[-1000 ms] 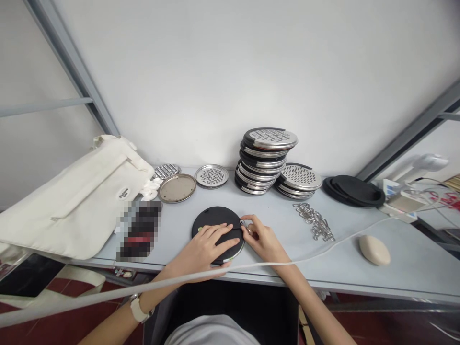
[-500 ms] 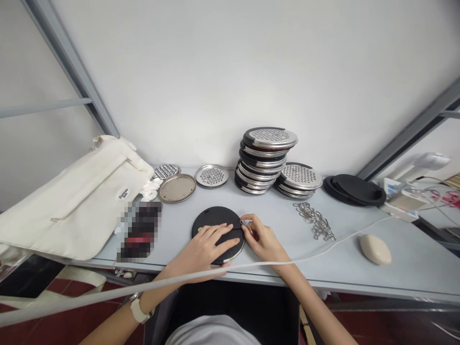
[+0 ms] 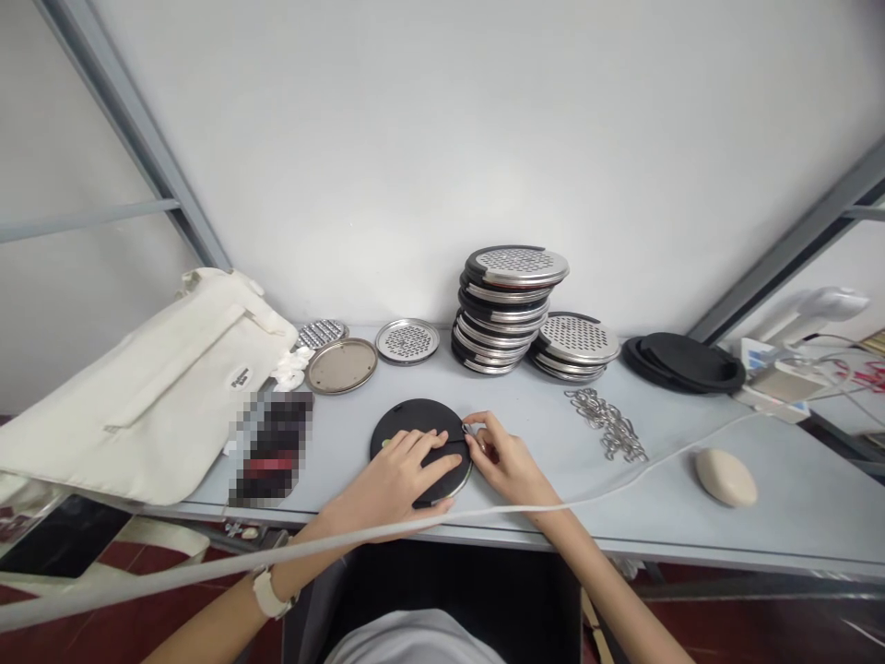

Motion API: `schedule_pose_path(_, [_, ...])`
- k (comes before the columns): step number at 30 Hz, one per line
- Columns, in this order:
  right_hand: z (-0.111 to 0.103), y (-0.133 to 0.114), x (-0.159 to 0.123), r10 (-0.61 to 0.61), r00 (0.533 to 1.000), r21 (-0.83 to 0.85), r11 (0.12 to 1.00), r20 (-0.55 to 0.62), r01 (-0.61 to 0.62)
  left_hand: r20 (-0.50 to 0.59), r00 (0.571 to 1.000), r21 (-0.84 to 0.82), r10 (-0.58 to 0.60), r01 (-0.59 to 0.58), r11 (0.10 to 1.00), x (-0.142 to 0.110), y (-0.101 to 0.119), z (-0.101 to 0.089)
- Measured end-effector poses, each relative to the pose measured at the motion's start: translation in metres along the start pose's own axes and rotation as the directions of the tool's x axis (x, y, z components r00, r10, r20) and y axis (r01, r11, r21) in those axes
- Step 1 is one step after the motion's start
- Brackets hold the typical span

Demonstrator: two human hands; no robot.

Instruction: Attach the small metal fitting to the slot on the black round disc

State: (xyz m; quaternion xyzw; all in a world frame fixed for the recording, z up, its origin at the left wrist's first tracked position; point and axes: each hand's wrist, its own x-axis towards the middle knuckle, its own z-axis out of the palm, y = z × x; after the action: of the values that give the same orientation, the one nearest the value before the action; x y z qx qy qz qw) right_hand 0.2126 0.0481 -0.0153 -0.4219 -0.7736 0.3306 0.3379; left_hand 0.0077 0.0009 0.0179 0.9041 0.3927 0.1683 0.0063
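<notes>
A round black disc point(image 3: 407, 421) lies flat on the grey table point(image 3: 525, 406) near its front edge. My left hand point(image 3: 395, 477) rests on the disc with fingers stretched flat, holding it down. My right hand point(image 3: 503, 458) is at the disc's right rim, its fingers pinched on a small metal clip point(image 3: 470, 430) there. A pile of similar metal clips point(image 3: 607, 424) lies to the right of my right hand.
Stacks of round metal graters point(image 3: 510, 306) stand at the back, with a lower stack point(image 3: 577, 345) beside them. Loose metal discs point(image 3: 341, 363) and a white bag point(image 3: 148, 392) sit left. Black rings point(image 3: 684, 363), a beige oval object point(image 3: 725, 476) and a white cable point(image 3: 622, 486) lie right.
</notes>
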Motion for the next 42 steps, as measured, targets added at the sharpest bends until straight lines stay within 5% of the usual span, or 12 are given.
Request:
schedule_pose_path(9, [-0.001,0.000,0.000,-0.012,1.000,-0.022,1.000,0.017,0.012,-0.009,0.998,-0.043,-0.069,0.068,0.997,0.030,-0.005,-0.005])
schedule_pose_path(32, [0.000,-0.003,-0.002,0.005,1.000,-0.038,0.999,0.024,-0.004,-0.107,0.987,-0.165,-0.118,0.100,0.981,0.013,-0.012,0.013])
schedule_pose_path(42, [0.000,-0.001,-0.002,0.006,1.000,-0.086,0.996,-0.008,-0.006,-0.206,0.979,-0.149,-0.004,-0.027,0.989,0.006,-0.010,0.021])
